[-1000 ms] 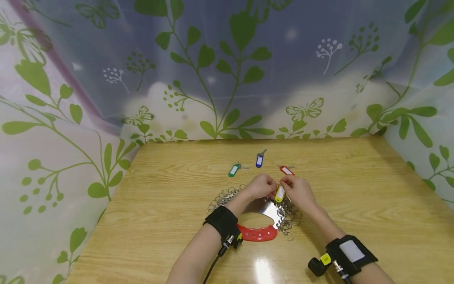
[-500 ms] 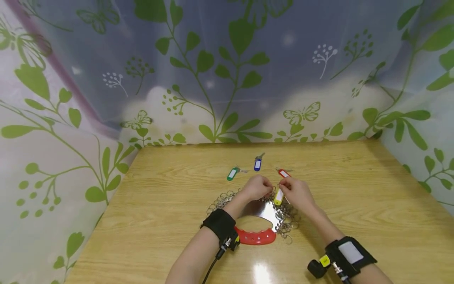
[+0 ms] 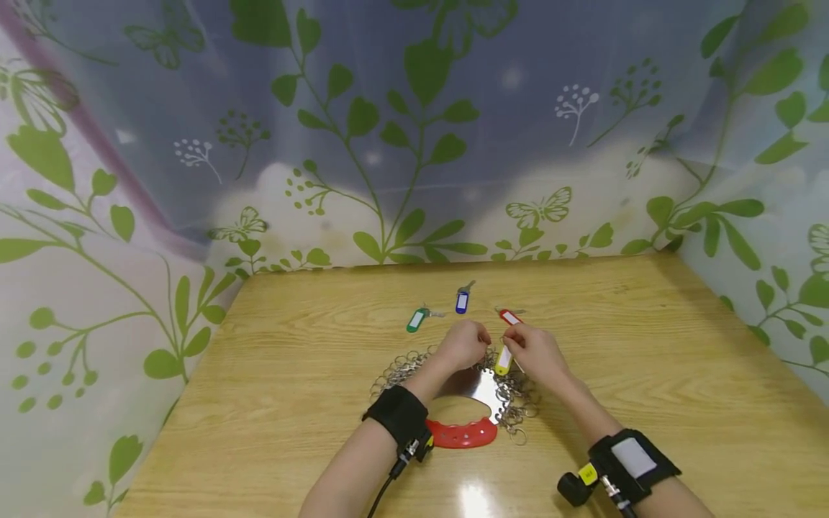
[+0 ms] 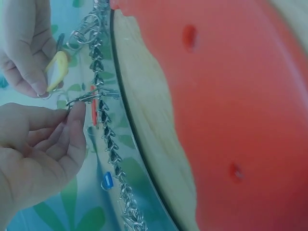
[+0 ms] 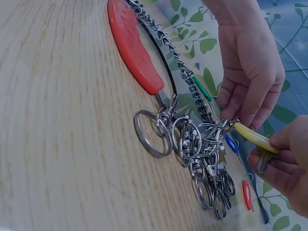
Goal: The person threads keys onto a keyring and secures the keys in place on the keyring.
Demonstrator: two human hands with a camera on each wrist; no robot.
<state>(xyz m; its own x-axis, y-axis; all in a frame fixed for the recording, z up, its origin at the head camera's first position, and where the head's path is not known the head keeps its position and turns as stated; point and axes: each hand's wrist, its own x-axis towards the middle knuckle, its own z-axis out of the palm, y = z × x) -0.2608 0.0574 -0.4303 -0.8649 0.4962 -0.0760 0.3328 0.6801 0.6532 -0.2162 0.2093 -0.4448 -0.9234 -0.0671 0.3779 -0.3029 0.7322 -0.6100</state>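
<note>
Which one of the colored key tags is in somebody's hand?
The yellow tag: the right hand holds it. The green tag, blue tag and red tag lie on the table, with no hand holding them.

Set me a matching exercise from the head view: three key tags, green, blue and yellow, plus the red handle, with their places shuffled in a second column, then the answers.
Column one
1. Green plastic key tag with a white label
2. Blue plastic key tag with a white label
3. Yellow plastic key tag with a white label
4. Red curved handle

Column two
A. Held in the right hand
B. Nearest the picture's bottom edge
C. Farthest left of the tags
D. Farthest back on the wooden table

Right pairs: 1-C, 2-D, 3-A, 4-B.
</note>
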